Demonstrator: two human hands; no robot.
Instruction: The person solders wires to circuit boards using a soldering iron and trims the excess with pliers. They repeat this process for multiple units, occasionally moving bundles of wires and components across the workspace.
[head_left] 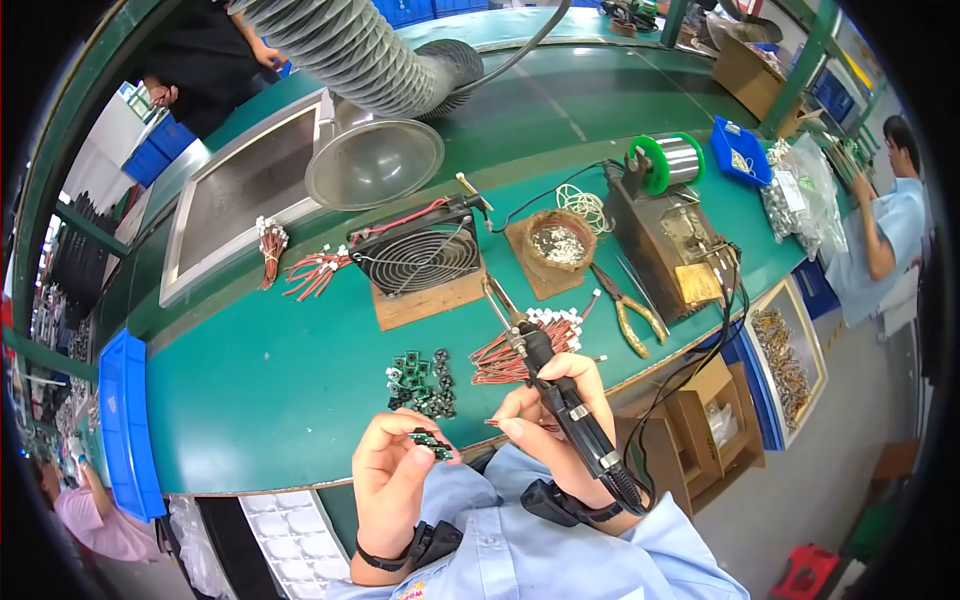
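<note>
My left hand (388,475) pinches a small green circuit board (430,444) with black parts, near the front edge of the bench. Held in my right hand (575,390) is a soldering iron (537,348), its metal tip pointing up and away. Red wire ends (494,422) stick out from between the thumb and fingers of that same hand, close to the board but apart from it. Just beyond my hands lie several green boards (408,375) and small black parts (440,385). A pile of red wires with white connectors (505,358) is behind the iron.
A black fan (420,255) and a round solder-waste dish (557,243) stand farther back, with pliers (635,315) to the right. Beside them sits a metal box (650,240) near a green solder spool (665,163). A fume hood (375,165) hangs overhead. Blue bin (130,425) at left.
</note>
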